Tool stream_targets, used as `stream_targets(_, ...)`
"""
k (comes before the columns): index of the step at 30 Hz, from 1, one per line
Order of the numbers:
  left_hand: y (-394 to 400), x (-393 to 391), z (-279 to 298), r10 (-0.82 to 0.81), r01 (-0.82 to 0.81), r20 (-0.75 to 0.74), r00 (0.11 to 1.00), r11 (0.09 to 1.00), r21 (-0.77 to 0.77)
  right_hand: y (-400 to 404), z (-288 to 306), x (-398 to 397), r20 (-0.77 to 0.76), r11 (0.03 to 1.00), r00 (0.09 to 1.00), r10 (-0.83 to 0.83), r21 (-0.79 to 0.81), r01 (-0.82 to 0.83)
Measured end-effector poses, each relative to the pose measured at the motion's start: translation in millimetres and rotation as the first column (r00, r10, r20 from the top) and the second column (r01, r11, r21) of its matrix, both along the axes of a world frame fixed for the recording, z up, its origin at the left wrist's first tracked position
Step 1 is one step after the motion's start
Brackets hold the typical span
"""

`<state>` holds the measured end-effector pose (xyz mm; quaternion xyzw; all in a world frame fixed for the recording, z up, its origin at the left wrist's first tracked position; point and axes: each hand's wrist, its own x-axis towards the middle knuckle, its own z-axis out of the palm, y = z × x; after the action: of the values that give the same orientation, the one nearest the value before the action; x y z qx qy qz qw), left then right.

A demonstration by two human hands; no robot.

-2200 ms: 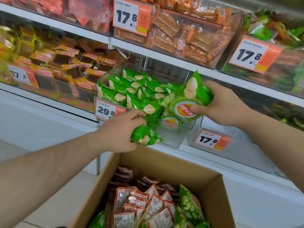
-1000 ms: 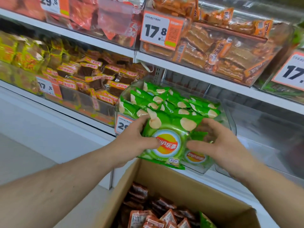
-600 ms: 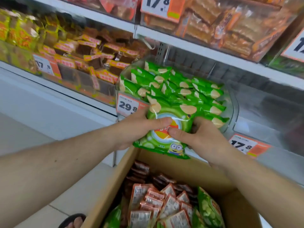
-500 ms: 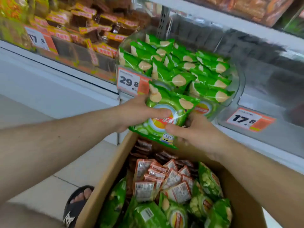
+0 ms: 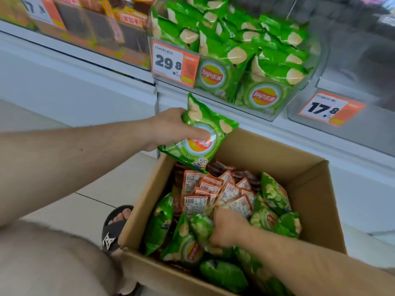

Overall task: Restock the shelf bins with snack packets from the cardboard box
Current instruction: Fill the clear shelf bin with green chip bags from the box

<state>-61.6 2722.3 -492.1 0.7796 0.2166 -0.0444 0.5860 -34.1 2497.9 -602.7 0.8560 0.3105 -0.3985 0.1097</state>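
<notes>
Gripping one glossy green crisp packet (image 5: 201, 135) by its side, the left hand (image 5: 171, 129) holds light, crushable, slippery foil; the right hand (image 5: 226, 227) digs into the brown cardboard box (image 5: 316, 199), its grasp hidden.

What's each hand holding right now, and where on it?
Left hand grips a green chip packet by its left edge. Right hand is among packets in the cardboard box; grasp unclear.

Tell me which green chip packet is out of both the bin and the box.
The green chip packet gripped in the left hand, held above the cardboard box, below the shelf bin.
</notes>
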Motion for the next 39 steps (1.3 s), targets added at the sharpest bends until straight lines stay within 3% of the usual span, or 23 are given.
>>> stream_targets(2, 4, -2, 3, 0.022, -0.021, 0.026, 0.999, 0.998, -0.057, -7, 13, 32, -0.155, 0.964, 0.959, -0.238, 0.087, 0.253)
stream_targets(4, 7, -4, 4, 0.054, -0.048, 0.041, 0.998, 0.99, -0.136, -20, 29, 61, -0.338, 0.83, 0.829, -0.445, 0.193, 0.524)
stream_targets(6, 8, -7, 6, 0.067, -0.055, 0.047, 0.997, 0.973, -0.224, -33, 45, 79, -0.509, 0.669, 0.662, -0.55, 0.206, 0.714)
stream_targets(10, 8, -14, 10, 0.06, -0.048, 0.006, 0.998, 0.855, -0.517, -39, 72, 93, -0.768, 0.372, 0.37, -0.522, 0.185, 0.91)
stream_targets(13, 8, -17, 10, 0.033, -0.036, -0.016, 0.999, 0.807, -0.589, -33, 94, 92, -0.874, 0.212, 0.262, -0.409, 0.188, 0.959)
stream_targets(17, -2, -14, 11, -0.02, 0.013, -0.003, 1.0, 0.74, -0.673, -17, 111, 84, -0.939, 0.067, 0.238, -0.25, 0.229, 0.971)
stream_targets(21, -12, -8, 14, 0.001, 0.056, 0.074, 0.997, 0.647, -0.76, -4, 110, 72, -0.94, -0.05, 0.299, -0.161, 0.311, 0.949)
stream_targets(28, -8, -3, 15, 0.067, 0.064, 0.138, 0.988, 0.639, -0.767, 6, 135, 66, -0.883, -0.076, 0.427, -0.196, 0.448, 0.891)
stream_targets(30, -10, -1, 15, 0.103, 0.068, 0.165, 0.981, 0.614, -0.786, 6, 140, 68, -0.906, -0.096, 0.406, -0.117, 0.417, 0.904)
stream_targets(34, -20, 5, 19, 0.169, 0.118, 0.227, 0.959, 0.489, -0.864, 9, 137, 59, -0.964, -0.32, 0.267, 0.01, 0.25, 0.914)
stream_targets(37, -34, 9, 21, 0.151, 0.147, 0.24, 0.959, 0.461, -0.875, 20, 135, 43, -0.965, -0.326, 0.261, -0.016, 0.252, 0.911)
stream_targets(39, -35, 8, 19, 0.123, 0.13, 0.223, 0.967, 0.515, -0.847, 23, 142, 48, -0.944, -0.302, 0.322, -0.077, 0.33, 0.894)
